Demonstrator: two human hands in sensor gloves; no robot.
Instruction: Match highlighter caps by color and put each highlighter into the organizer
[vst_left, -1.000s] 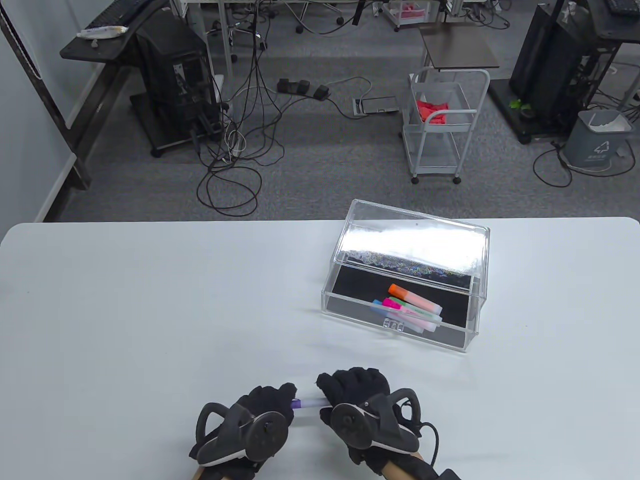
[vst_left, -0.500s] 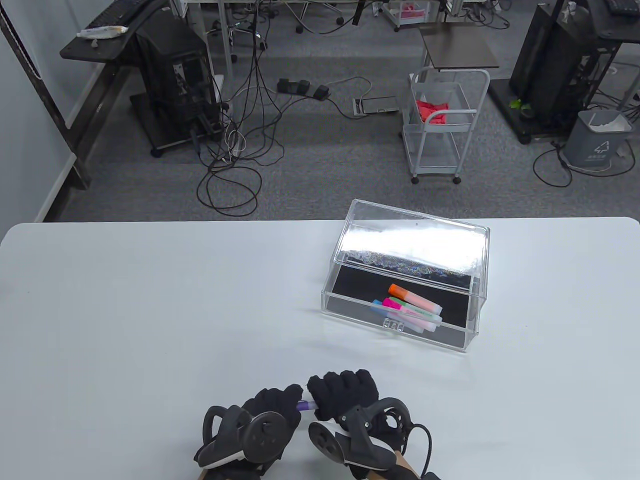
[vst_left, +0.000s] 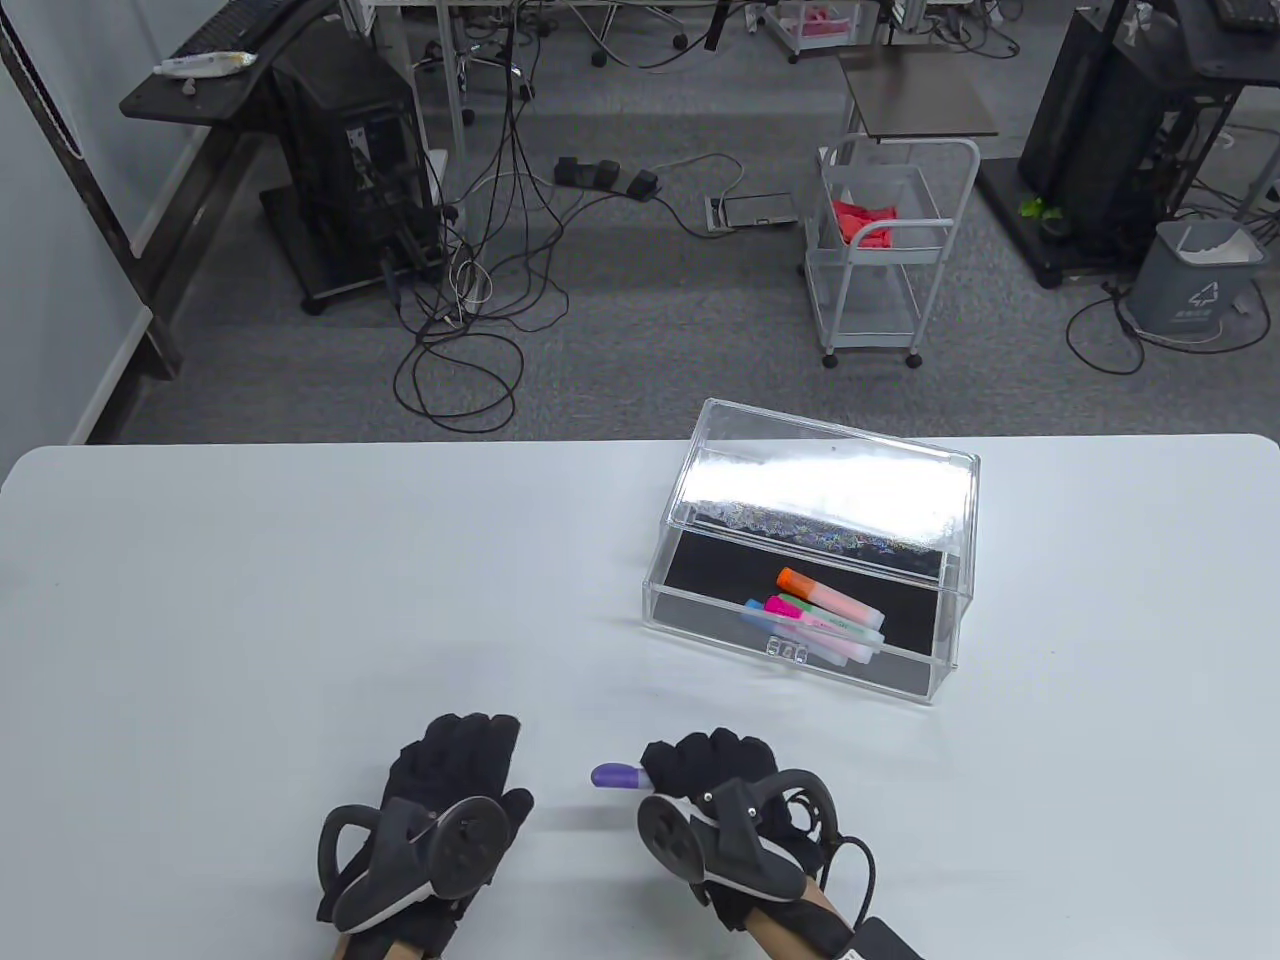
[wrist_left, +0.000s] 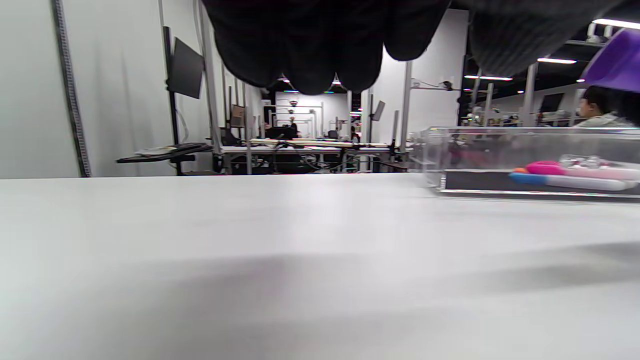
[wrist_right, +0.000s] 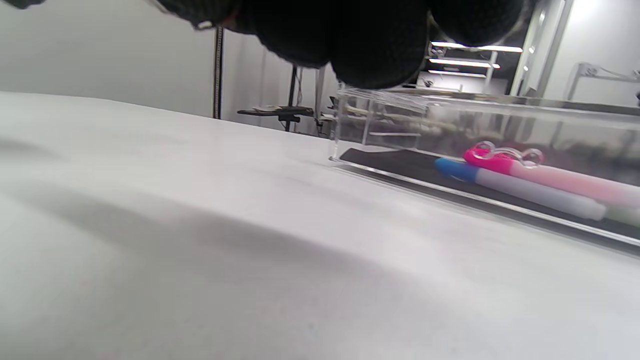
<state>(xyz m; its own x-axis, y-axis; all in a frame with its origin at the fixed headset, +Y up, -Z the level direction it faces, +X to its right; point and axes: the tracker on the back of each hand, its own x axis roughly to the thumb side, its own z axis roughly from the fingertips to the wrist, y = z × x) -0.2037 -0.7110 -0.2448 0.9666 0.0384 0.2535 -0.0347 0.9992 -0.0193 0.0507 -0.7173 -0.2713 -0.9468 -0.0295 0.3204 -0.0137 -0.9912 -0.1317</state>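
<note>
My right hand (vst_left: 700, 765) grips a purple highlighter (vst_left: 615, 775) near the table's front edge; its capped purple end sticks out to the left, the barrel is hidden in my curled fingers. That purple cap (wrist_left: 617, 65) also shows at the top right of the left wrist view. My left hand (vst_left: 455, 760) lies flat on the table to the left, fingers straight, holding nothing. The clear acrylic organizer (vst_left: 800, 655) stands at the right with its lid up. Inside lie orange (vst_left: 825, 593), pink (vst_left: 815, 612) and blue (vst_left: 800, 632) highlighters, with a green one between them.
The white table (vst_left: 300, 600) stretches out left and ahead of my hands. Beyond its far edge are the office floor with cables, a white cart (vst_left: 885, 255) and a grey bin (vst_left: 1195, 275).
My left hand let go of the highlighter's capped end and moved left, flattening on the table. My right hand keeps the capped highlighter and has shifted slightly right.
</note>
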